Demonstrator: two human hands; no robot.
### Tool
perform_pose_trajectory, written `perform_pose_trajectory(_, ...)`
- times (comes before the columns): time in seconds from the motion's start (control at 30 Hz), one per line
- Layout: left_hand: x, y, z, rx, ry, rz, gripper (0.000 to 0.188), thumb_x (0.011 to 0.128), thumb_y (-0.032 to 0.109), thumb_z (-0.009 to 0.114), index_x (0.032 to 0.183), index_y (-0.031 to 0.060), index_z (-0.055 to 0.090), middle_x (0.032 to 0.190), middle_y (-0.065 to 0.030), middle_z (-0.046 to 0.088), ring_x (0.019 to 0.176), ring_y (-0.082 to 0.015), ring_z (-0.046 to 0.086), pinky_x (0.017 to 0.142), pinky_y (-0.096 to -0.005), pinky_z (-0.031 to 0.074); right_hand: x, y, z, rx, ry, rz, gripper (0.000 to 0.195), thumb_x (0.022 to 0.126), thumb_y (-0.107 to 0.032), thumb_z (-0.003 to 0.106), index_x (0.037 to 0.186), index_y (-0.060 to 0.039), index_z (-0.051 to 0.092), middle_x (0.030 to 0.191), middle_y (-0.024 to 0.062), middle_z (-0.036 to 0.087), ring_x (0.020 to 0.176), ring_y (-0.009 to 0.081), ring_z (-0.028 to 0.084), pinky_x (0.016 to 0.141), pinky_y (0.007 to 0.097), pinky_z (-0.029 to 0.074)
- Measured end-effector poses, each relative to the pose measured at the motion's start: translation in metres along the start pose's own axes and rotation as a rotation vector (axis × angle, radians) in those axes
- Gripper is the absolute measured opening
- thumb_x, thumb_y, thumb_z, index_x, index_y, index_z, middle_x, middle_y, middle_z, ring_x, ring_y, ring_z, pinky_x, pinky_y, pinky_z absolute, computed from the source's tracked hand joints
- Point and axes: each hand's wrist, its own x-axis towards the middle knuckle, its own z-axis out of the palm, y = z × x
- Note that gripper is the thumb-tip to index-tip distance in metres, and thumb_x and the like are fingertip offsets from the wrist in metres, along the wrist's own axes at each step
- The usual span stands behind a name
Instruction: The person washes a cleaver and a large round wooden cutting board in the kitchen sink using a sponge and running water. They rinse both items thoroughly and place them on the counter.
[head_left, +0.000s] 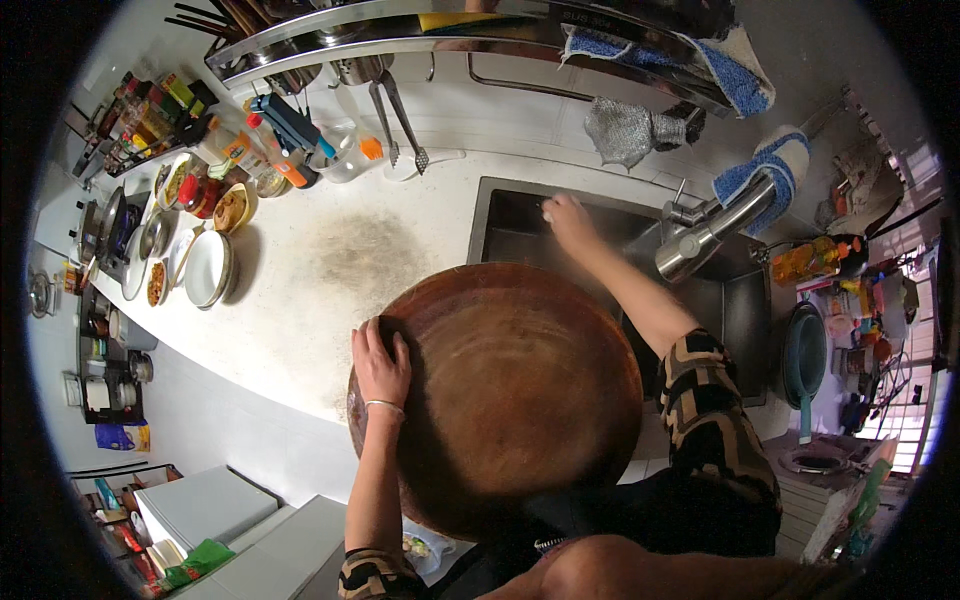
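A large round wooden chopping board (510, 375) is tipped against the front of my body, partly covering the edges of the counter and the sink. My left hand (379, 364) grips its left rim, fingers over the edge and a bangle at the wrist. Over the left basin of the dark sink (517, 202), my right hand (568, 221) is reaching out with curled fingers, blurred by motion. Whether a small pale thing is between those fingers, I cannot tell. The steel faucet (686, 247) stands to the right of that forearm, with a blue-and-white cloth (780, 176) draped over it.
A greyish stain (367, 247) marks the white countertop (300, 322). Stacked white bowls (206, 266), food dishes and sauce bottles (232, 146) line the left. Above hangs a steel rack (510, 37) with tongs (397, 120) and a mesh cloth (622, 131). A pan (806, 352) hangs right.
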Motion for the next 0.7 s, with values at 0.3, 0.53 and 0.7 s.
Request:
perform_pose_trajectory(0.3, 0.004, 0.006, 0.002, -0.013, -0.053, -0.063, 0.042, 0.097, 0.015, 0.060, 0.133, -0.0047, 0.052, 0.130, -0.0272, 0.057, 0.125, -0.0468, 0.051, 0.119, -0.0511, 0.034, 0.144, -0.135, -0.012, 0.179, 0.505, -0.286, 0.012, 0.089, -0.011, 0.066, 0.100, -0.0108, 0.073, 0.114, 0.0034, 0.070, 0.108, 0.0273, 0.063, 0.094, 0.0457, 0.051)
perform_pose_trajectory(0.53, 0.016, 0.009, 0.012, 0.019, -0.065, 0.000, 0.041, 0.095, 0.013, 0.061, 0.132, -0.0032, 0.053, 0.132, -0.0269, 0.056, 0.125, -0.0466, 0.052, 0.120, -0.0522, 0.033, 0.203, -0.161, 0.001, 1.864, 0.507, 0.268, 0.014, 0.098, -0.014, 0.067, 0.109, -0.0059, 0.066, 0.099, 0.0043, 0.064, 0.086, 0.0142, 0.062, 0.072, 0.0318, 0.056)
perform_pose_trajectory(0.7, 0.039, 0.042, 0.011, 0.040, -0.030, 0.361, 0.031, 0.091, 0.005, 0.063, 0.122, 0.0039, 0.064, 0.133, -0.0246, 0.056, 0.124, -0.0460, 0.053, 0.108, -0.0539, 0.045, 0.123, -0.146, -0.035, 1.780, 0.310, 0.234, 0.023, 0.103, -0.017, 0.065, 0.121, -0.0045, 0.059, 0.112, 0.0011, 0.061, 0.093, 0.0103, 0.057, 0.082, 0.0291, 0.050)
